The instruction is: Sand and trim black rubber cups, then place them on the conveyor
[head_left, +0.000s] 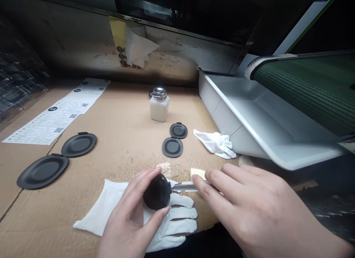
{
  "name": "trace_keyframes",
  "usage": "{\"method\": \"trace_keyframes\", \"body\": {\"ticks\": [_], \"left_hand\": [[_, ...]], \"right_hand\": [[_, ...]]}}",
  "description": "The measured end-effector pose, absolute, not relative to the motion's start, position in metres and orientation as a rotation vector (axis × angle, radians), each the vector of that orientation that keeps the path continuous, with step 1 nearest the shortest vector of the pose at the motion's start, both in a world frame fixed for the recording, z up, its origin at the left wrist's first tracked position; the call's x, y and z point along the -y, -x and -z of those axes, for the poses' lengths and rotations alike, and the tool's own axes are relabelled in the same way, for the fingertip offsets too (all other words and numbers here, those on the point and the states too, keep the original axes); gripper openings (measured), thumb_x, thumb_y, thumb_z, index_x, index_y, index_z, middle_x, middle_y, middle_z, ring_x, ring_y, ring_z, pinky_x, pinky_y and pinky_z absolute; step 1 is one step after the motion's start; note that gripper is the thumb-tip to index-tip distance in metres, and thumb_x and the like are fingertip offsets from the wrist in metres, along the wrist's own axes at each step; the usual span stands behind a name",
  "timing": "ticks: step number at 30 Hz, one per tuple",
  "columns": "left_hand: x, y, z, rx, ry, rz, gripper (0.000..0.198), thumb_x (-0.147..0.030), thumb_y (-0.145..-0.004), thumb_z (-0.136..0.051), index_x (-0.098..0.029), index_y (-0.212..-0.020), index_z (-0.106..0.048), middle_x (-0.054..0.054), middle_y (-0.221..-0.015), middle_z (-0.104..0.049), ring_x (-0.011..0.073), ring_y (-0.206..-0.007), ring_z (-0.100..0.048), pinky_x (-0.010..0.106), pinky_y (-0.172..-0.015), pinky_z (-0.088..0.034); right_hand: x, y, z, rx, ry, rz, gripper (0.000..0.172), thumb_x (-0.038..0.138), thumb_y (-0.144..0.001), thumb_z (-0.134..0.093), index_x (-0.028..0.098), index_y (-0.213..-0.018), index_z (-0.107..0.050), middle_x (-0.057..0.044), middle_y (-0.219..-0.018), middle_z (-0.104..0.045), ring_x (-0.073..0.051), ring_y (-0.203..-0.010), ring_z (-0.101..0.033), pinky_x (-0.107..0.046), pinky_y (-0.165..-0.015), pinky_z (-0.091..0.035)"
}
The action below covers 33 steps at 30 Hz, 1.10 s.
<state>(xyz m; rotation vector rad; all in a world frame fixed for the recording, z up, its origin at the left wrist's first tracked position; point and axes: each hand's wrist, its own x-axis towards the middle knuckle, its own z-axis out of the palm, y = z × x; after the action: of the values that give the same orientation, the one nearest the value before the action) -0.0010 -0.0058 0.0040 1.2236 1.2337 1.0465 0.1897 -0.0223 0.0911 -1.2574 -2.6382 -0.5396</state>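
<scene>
Between the thumb and fingers of my left hand is a small round black plastic lid, its glossy side facing up and a small tab at its right edge. My right hand grips a utility knife, whose blade tip meets or nearly meets that tab. A pale cream-coloured block lies by my right fingertips; whether they press on it I cannot tell. Under the lid and my left hand a white glove is spread on the cardboard, its fingers pointing right.
Several matte black lids lie on the cardboard. A pump bottle stands farther back. At right are a crumpled white glove, a grey bin and a green conveyor belt. Printed sheets lie left.
</scene>
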Motion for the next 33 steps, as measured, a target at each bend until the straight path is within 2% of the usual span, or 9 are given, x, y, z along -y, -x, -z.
{"method": "trace_keyframes", "body": {"ticks": [7, 11, 16, 19, 24, 26, 29, 31, 33], "left_hand": [[0.005, 0.001, -0.006, -1.253, -1.177, -1.051, 0.044, -0.025, -0.065, -0.069, -0.037, -0.107, -0.061, -0.004, -0.124, -0.055, 0.0243, -0.122, -0.042, 0.032, -0.105, -0.029], [0.005, 0.002, -0.005, -1.267, -1.142, -1.046, 0.044, -0.025, -0.064, -0.070, -0.036, -0.106, -0.062, -0.004, -0.126, -0.054, 0.0237, -0.124, -0.041, 0.030, -0.106, -0.028], [0.006, 0.002, -0.007, -1.206, -1.014, -1.083, 0.045, -0.025, -0.063, -0.072, -0.035, -0.106, -0.062, -0.004, -0.127, -0.054, 0.0220, -0.125, -0.040, 0.026, -0.103, -0.032], [0.008, 0.002, -0.010, -1.095, -0.883, -1.152, 0.040, -0.030, -0.067, -0.070, -0.031, -0.106, -0.063, 0.000, -0.126, -0.057, 0.0237, -0.123, -0.043, 0.028, -0.101, -0.036], [0.010, 0.005, -0.010, -0.944, -0.729, -1.140, 0.034, -0.040, -0.075, -0.059, -0.027, -0.106, -0.065, 0.006, -0.121, -0.061, 0.0297, -0.115, -0.050, 0.039, -0.096, -0.041], [0.011, 0.007, -0.009, -0.920, -0.682, -1.135, 0.033, -0.042, -0.078, -0.055, -0.025, -0.103, -0.067, 0.007, -0.121, -0.061, 0.0304, -0.116, -0.049, 0.041, -0.096, -0.041], [0.009, 0.010, -0.006, -0.856, -0.539, -1.162, 0.034, -0.044, -0.080, -0.050, -0.021, -0.096, -0.069, 0.008, -0.111, -0.066, 0.0276, -0.110, -0.053, 0.039, -0.092, -0.044], [0.005, 0.013, -0.004, -0.780, -0.416, -1.179, 0.039, -0.048, -0.081, -0.046, -0.018, -0.094, -0.068, 0.010, -0.100, -0.069, 0.0260, -0.097, -0.060, 0.039, -0.081, -0.049], [0.001, 0.015, -0.001, -0.715, -0.353, -1.181, 0.040, -0.049, -0.081, -0.046, -0.017, -0.091, -0.068, 0.011, -0.094, -0.069, 0.0253, -0.088, -0.062, 0.038, -0.072, -0.051]], "right_hand": [[0.021, -0.199, -0.089, 2.612, 1.374, 0.342, 0.017, 0.017, -0.082, -0.045, 0.019, -0.083, -0.063, -0.001, -0.066, -0.054, -0.014, -0.056, -0.046, -0.029, -0.048, -0.032], [0.013, -0.213, -0.080, 2.501, 1.548, 0.254, 0.020, 0.021, -0.087, -0.041, 0.022, -0.090, -0.061, -0.001, -0.070, -0.056, -0.013, -0.059, -0.050, -0.026, -0.049, -0.034], [-0.003, -0.233, -0.042, 2.454, 1.870, 0.078, 0.019, 0.022, -0.088, -0.043, 0.025, -0.099, -0.058, 0.000, -0.085, -0.060, -0.015, -0.075, -0.056, -0.026, -0.059, -0.044], [-0.009, -0.236, -0.023, 2.378, 1.931, 0.068, 0.020, 0.019, -0.087, -0.043, 0.022, -0.100, -0.058, -0.004, -0.098, -0.060, -0.019, -0.086, -0.057, -0.031, -0.067, -0.048], [-0.010, -0.194, -0.033, 2.282, 1.451, -0.075, 0.031, 0.020, -0.085, -0.050, 0.019, -0.115, -0.051, -0.006, -0.111, -0.056, -0.017, -0.100, -0.052, -0.029, -0.084, -0.046], [-0.011, -0.167, -0.044, 2.267, 1.229, -0.116, 0.028, 0.020, -0.084, -0.051, 0.020, -0.112, -0.055, -0.005, -0.103, -0.059, -0.015, -0.092, -0.053, -0.026, -0.078, -0.046], [-0.024, -0.138, -0.056, 2.254, 1.019, -0.060, 0.016, 0.016, -0.085, -0.048, 0.019, -0.089, -0.063, -0.003, -0.079, -0.061, -0.013, -0.071, -0.051, -0.024, -0.062, -0.043], [-0.043, -0.128, -0.061, 2.269, 0.986, -0.081, 0.017, 0.019, -0.086, -0.047, 0.019, -0.080, -0.063, -0.002, -0.073, -0.059, -0.012, -0.069, -0.049, -0.024, -0.060, -0.040], [-0.070, -0.121, -0.063, 2.305, 1.133, -0.161, 0.018, 0.024, -0.087, -0.047, 0.019, -0.079, -0.063, -0.002, -0.077, -0.059, -0.012, -0.073, -0.050, -0.024, -0.064, -0.040]]}}
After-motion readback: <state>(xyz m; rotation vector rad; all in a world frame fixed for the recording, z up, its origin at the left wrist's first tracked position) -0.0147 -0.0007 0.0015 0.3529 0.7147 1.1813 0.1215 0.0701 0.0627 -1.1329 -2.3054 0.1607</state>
